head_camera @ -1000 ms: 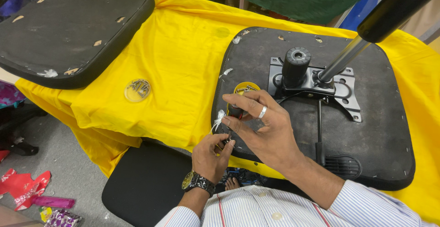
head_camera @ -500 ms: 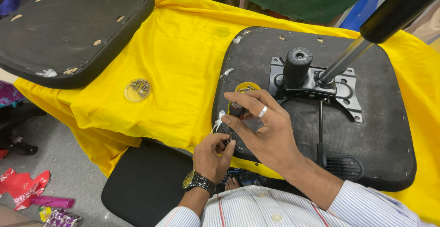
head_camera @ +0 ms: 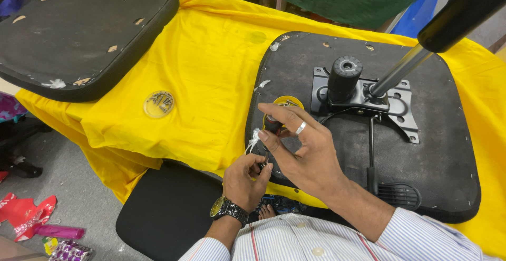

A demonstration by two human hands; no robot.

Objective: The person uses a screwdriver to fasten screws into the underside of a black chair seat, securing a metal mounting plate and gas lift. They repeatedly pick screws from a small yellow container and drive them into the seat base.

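Observation:
An upturned black chair seat point(head_camera: 437, 161) lies on a yellow cloth point(head_camera: 211, 81), with a metal mechanism plate point(head_camera: 363, 95) bolted to its middle. My right hand point(head_camera: 308, 161), a ring on one finger, grips the dark handle of a screwdriver point(head_camera: 272, 124) at the seat's near left edge. My left hand point(head_camera: 245, 179), with a wristwatch, pinches the tool's thin shaft just below, at the seat's rim. A tuft of white stuffing point(head_camera: 253, 137) sticks out beside my fingers. A small yellow dish of screws point(head_camera: 287, 103) sits on the seat behind my right hand.
A second black cushion point(head_camera: 79, 29) lies at the far left of the cloth. A clear round lid with screws point(head_camera: 158, 103) rests on the cloth. A black and chrome post point(head_camera: 453, 18) slants up from the mechanism. A black stool seat point(head_camera: 168, 213) stands below the table, with wrappers point(head_camera: 31, 219) on the floor.

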